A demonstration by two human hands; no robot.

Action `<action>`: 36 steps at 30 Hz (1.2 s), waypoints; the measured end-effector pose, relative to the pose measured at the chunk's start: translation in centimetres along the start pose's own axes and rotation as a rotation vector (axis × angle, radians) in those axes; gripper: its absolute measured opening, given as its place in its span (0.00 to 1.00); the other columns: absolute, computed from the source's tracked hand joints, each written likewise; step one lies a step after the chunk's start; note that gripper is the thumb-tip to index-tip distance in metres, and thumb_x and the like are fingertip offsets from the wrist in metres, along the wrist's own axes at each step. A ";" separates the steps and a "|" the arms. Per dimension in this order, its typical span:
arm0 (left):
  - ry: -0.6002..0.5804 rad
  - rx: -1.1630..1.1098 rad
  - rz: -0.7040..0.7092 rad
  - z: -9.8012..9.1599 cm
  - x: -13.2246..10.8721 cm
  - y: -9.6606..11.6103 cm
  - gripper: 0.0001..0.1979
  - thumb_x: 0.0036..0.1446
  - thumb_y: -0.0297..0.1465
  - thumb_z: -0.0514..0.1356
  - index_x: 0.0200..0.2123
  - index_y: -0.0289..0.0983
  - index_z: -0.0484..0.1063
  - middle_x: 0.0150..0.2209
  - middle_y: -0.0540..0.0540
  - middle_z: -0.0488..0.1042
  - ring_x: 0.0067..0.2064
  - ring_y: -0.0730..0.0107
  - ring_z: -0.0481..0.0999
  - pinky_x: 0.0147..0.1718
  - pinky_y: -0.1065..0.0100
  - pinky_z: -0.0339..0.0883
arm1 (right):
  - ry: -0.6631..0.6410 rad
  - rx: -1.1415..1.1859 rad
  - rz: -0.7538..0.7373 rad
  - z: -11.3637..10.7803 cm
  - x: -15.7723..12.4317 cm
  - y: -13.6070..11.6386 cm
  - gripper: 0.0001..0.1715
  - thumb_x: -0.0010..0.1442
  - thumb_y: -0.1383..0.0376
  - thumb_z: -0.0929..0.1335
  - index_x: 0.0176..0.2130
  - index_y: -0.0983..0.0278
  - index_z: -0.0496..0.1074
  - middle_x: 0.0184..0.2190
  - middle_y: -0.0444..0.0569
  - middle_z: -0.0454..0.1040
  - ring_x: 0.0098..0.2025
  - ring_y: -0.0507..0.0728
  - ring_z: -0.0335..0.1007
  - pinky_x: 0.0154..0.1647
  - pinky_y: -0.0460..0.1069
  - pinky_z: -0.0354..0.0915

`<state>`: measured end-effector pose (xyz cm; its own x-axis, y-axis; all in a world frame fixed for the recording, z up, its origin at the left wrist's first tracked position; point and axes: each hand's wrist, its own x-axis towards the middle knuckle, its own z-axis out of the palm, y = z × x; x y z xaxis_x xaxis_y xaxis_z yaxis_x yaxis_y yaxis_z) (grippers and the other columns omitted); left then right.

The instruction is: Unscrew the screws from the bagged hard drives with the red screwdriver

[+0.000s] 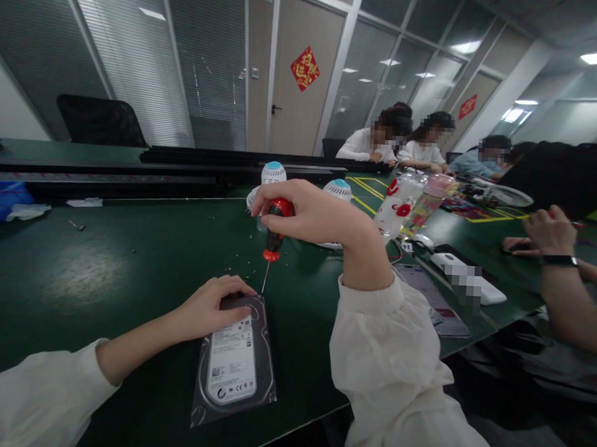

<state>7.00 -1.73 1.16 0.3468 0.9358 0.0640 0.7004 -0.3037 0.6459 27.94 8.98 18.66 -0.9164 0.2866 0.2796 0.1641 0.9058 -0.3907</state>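
Note:
A hard drive (264, 348) with a white label lies flat on the green table, near its front edge. My left hand (219, 306) grips its far end from the left, thumb on the top face and fingers along the far edge. In my right hand (313, 214) is a red and black screwdriver (273, 242), held nearly upright with the fingers closed round its handle. The screwdriver's tip meets the drive's far edge, by my left fingertips; the screw under it is too small to make out. Small bits (250, 272) are scattered on the table beyond.
Two white fans with blue tops (274, 171) (338, 187) stand behind my right hand. Clear bottles (398, 202), a phone (432, 297) and a white power bank (468, 279) are to the right. A neighbour's hand (551, 233) rests beyond them. Black rails (191, 178) cross the table's back.

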 end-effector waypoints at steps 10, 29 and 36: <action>0.011 -0.005 0.026 -0.1 0.1 0.2 0.17 0.63 0.43 0.59 0.49 0.42 0.78 0.46 0.45 0.79 0.48 0.55 0.76 0.49 0.54 0.66 | -0.009 -0.013 0.009 0.0 0.0 -0.5 0.09 0.63 0.69 0.67 0.42 0.69 0.76 0.40 0.48 0.77 0.39 0.51 0.68 0.42 0.49 0.62; -0.006 -0.008 -0.004 0.0 0.0 0.0 0.19 0.64 0.45 0.58 0.51 0.42 0.77 0.47 0.44 0.78 0.50 0.53 0.75 0.52 0.49 0.66 | -0.041 -0.010 0.053 -0.2 -0.2 -1.0 0.09 0.64 0.68 0.67 0.44 0.69 0.75 0.41 0.49 0.76 0.39 0.52 0.69 0.42 0.50 0.63; 0.012 -0.005 0.026 0.1 0.1 -0.3 0.18 0.64 0.44 0.59 0.51 0.43 0.77 0.47 0.44 0.79 0.50 0.54 0.75 0.52 0.51 0.66 | -0.016 -0.011 0.035 -0.2 -0.3 -0.8 0.13 0.66 0.61 0.68 0.45 0.69 0.75 0.40 0.49 0.76 0.39 0.52 0.68 0.42 0.50 0.61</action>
<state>6.94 -1.56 0.90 0.3578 0.9295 0.0897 0.6879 -0.3273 0.6478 28.20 8.23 19.06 -0.9158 0.3129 0.2518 0.1998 0.8988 -0.3902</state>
